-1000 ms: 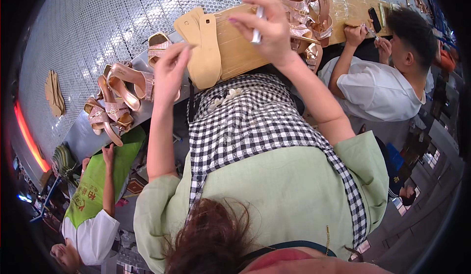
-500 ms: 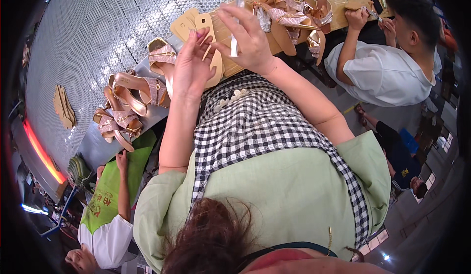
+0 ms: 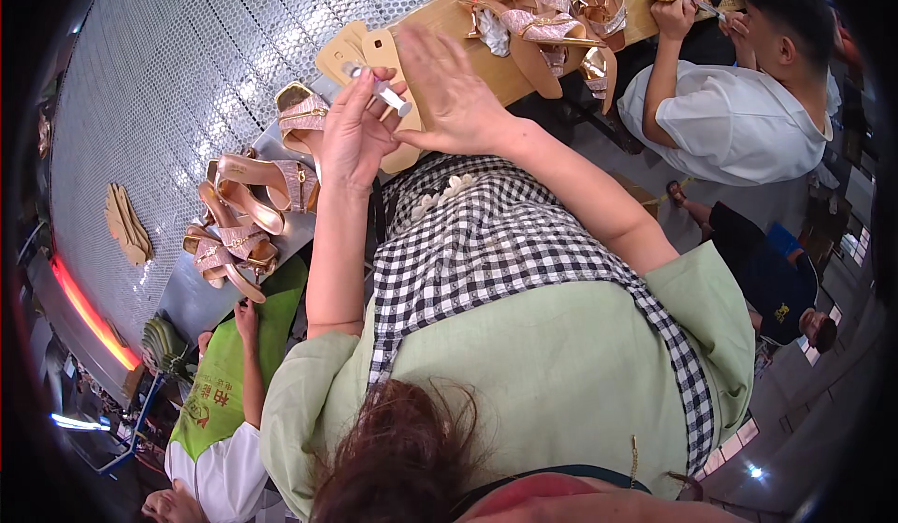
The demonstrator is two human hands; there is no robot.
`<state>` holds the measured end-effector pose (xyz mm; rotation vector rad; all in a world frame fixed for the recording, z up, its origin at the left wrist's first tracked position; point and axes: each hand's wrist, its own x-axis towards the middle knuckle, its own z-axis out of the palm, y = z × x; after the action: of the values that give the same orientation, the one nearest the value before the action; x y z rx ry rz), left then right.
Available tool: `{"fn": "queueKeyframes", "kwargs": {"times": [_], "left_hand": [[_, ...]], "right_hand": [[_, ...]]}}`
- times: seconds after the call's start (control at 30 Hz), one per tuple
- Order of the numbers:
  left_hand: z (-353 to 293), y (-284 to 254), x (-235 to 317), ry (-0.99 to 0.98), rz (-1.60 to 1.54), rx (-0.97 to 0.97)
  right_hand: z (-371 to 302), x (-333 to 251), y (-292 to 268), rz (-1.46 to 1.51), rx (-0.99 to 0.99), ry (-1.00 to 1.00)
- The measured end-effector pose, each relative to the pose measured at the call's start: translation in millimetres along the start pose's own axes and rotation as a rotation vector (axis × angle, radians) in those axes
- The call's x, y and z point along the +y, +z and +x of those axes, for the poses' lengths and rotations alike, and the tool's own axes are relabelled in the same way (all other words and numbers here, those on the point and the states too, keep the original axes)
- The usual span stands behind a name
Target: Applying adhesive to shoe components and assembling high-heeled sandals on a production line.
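Observation:
Between the thumb and fingers of my left hand point(image 3: 357, 139) is a small white tube-like piece point(image 3: 391, 98) with a clear, shiny end; its exact kind I cannot make out. My right hand point(image 3: 458, 102) is just to the right, its fingers stretched out and smeared by motion, with nothing visible in them. Beneath and beyond both hands, beige insoles point(image 3: 379, 48) lie overlapping at the edge of the wooden table point(image 3: 477, 60). A pink strappy sandal point(image 3: 301, 116) with a gold buckle stands left of my left hand.
More pink and gold sandals point(image 3: 245, 191) cluster at the left, others point(image 3: 552, 32) at the upper right. A perforated metal surface point(image 3: 206, 55) stretches behind, bearing a stack of insoles point(image 3: 126, 224). One co-worker point(image 3: 720, 121) sits at the right, another point(image 3: 224, 401) at the lower left.
The white piece has passed from my right hand into my left. My right hand has opened and shifted slightly left and down.

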<state>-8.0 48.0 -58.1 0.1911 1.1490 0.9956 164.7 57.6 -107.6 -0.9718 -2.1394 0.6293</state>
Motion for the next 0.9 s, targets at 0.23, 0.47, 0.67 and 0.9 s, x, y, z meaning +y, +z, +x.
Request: {"fn": "queueKeyframes", "kwargs": {"times": [0.23, 0.47, 0.67, 0.9], "left_hand": [[9.9, -10.6, 9.2, 0.371, 0.377, 0.012], [14.3, 9.5, 9.4, 0.485, 0.463, -0.049], [3.4, 0.2, 7.8, 0.559, 0.586, -0.046], [-24.2, -0.8, 12.5, 0.792, 0.787, -0.059]], "right_hand": [[-62.4, 108.7, 29.3, -0.098, -0.026, 0.604], [-46.1, 169.2, 60.5, -0.485, -0.090, 0.779], [-63.1, 126.5, 37.7, -0.308, -0.147, 0.825], [12.5, -6.3, -51.6, 1.251, -0.003, 1.087]]}}
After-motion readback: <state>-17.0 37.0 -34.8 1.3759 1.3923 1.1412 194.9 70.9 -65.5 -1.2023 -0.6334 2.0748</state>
